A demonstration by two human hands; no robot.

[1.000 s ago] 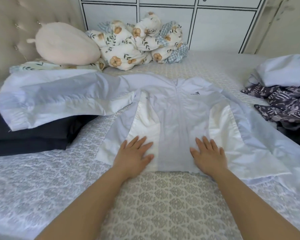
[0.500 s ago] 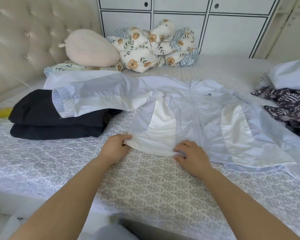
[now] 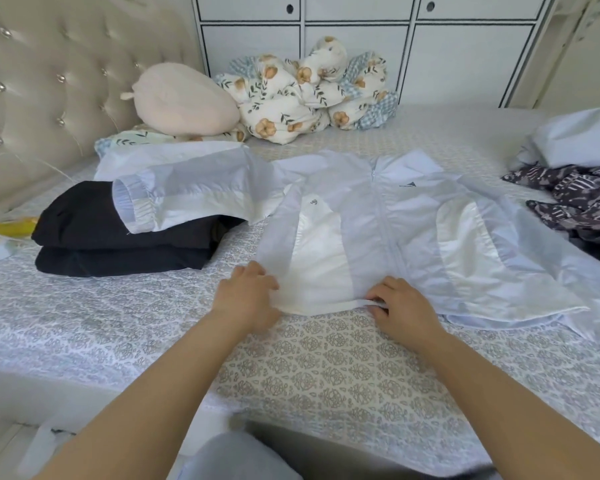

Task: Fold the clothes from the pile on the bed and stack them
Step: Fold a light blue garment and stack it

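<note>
A pale blue and white zip jacket (image 3: 388, 233) lies spread front-up across the bed. Its left sleeve (image 3: 187, 195) drapes over a stack of folded black clothes (image 3: 118, 244) at the left. My left hand (image 3: 246, 296) grips the jacket's bottom left corner at the hem. My right hand (image 3: 402, 306) pinches the hem near the zip's lower end. A pile of unfolded clothes (image 3: 582, 199), dark patterned fabric under a pale blue piece, sits at the right edge.
A tufted headboard (image 3: 49, 84) rises at the left, with a cream plush cushion (image 3: 184, 98) and a bundled floral quilt (image 3: 309, 91) at the back. White cabinets (image 3: 361, 46) stand behind. The patterned bedspread (image 3: 326, 375) lies between me and the jacket.
Both hands went from lying flat on the jacket's lower front to gripping its hem, shifted left. The view has moved left and back, showing more of the black stack.
</note>
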